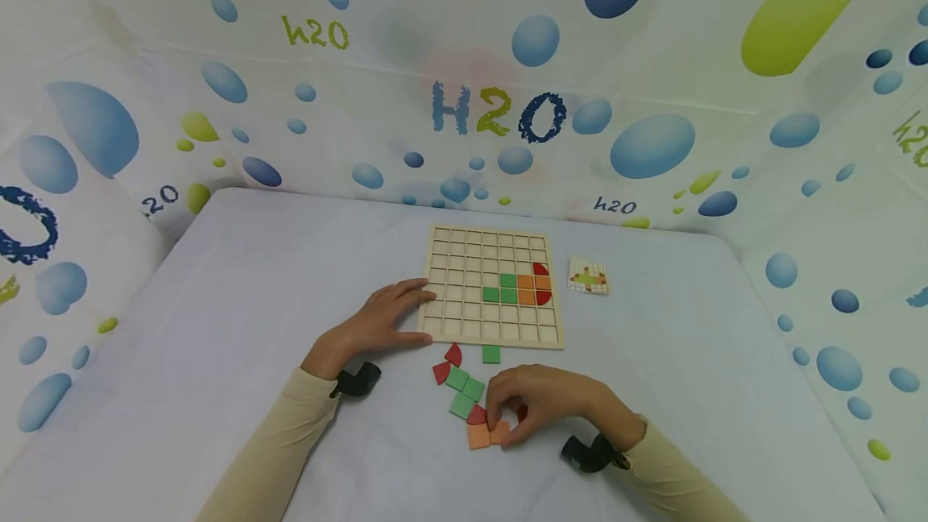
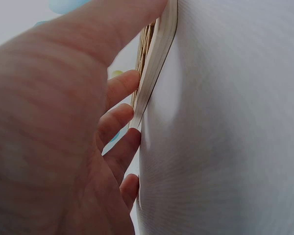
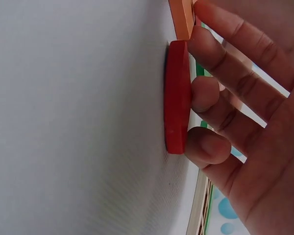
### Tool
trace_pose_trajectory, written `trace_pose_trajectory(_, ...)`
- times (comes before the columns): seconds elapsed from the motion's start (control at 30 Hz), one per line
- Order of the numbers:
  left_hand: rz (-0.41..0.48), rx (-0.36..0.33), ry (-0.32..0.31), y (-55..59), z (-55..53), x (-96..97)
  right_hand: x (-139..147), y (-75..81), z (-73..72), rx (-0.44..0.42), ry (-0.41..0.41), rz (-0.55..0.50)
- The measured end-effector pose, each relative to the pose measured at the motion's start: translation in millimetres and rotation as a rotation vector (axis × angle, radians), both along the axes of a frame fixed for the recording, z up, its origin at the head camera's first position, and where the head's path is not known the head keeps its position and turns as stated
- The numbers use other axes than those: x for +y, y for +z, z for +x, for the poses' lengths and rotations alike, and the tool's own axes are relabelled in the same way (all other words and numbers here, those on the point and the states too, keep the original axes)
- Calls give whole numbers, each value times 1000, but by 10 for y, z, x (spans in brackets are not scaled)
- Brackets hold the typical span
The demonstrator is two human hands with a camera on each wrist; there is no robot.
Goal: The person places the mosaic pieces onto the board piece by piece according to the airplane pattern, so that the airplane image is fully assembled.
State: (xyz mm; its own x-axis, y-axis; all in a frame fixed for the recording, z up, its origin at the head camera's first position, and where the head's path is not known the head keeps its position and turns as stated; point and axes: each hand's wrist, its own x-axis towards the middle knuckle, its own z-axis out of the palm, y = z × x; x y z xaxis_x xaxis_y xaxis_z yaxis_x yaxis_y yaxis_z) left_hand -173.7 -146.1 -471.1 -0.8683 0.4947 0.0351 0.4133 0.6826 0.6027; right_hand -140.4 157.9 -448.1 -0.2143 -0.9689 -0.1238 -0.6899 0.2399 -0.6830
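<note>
In the head view my left hand [image 1: 384, 315] rests against the left edge of a wooden grid board [image 1: 457, 260], its fingers spread on the rim and the thumb by the near-left corner. The left wrist view shows these fingertips touching the board's side [image 2: 157, 68]. My right hand [image 1: 547, 397] reaches down over loose tiles, thumb and index finger pinching an orange square tile [image 1: 499, 433]. Another orange square [image 1: 478, 437] lies beside it. Under the other fingers is a red rounded piece [image 3: 177, 98], seen edge-on in the right wrist view; the thumb is hidden there.
Green squares, orange squares and red quarter-round pieces sit in the board's right half. Loose green tiles [image 1: 461, 405] and red pieces [image 1: 453, 354] lie in front of it, with one green square [image 1: 490, 354] by its near edge. A pattern card [image 1: 588, 276] lies right of the board.
</note>
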Motion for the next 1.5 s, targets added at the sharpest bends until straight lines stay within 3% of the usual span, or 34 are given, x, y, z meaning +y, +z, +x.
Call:
trace_pose_trajectory(0.37,7,1,-4,10,3,3,43,21,-21,50,3,-26)
trace_pose_trajectory(0.6,12,9,-5,2,4,-4,61,12,-54,32,-2,-38)
trace_pose_trajectory(0.8,16,27,-10,-4,3,-4,80,-20,-113,36,-1,-74)
trace_pose_trajectory(1.07,18,0,-4,6,-1,-4,103,-24,-206,77,10,-124)
trace_pose_trajectory(1.5,23,-4,-8,-14,-17,-12,147,-40,-341,72,-84,-170)
